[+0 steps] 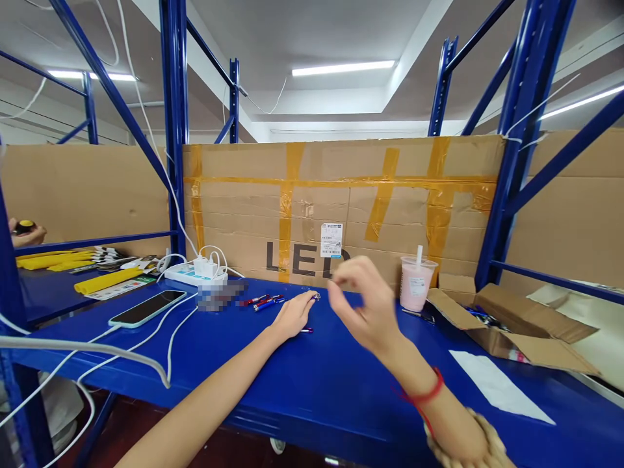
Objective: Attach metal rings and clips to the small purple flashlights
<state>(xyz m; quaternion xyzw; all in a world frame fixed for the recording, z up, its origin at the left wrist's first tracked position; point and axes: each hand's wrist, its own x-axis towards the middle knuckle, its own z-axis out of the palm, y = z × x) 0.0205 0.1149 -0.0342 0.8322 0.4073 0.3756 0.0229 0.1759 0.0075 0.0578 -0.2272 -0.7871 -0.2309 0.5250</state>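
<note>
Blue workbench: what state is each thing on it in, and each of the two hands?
Left hand: resting flat on the blue workbench, fingertips at a small metal piece.
Right hand: raised, blurred, fingers pinched, nothing visible in it.
Phone: face up, screen dark, cable attached.
Power strip: chargers plugged in.
Pink drink: upright, straw in.
Cardboard box: flaps open.
Pens: lying loose.

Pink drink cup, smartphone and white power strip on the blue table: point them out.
Pink plastic drink cup [416, 288], head view, labelled side.
Dark-screened smartphone [147, 307], head view, screen centre.
White power strip [188, 273], head view, top face.
</note>
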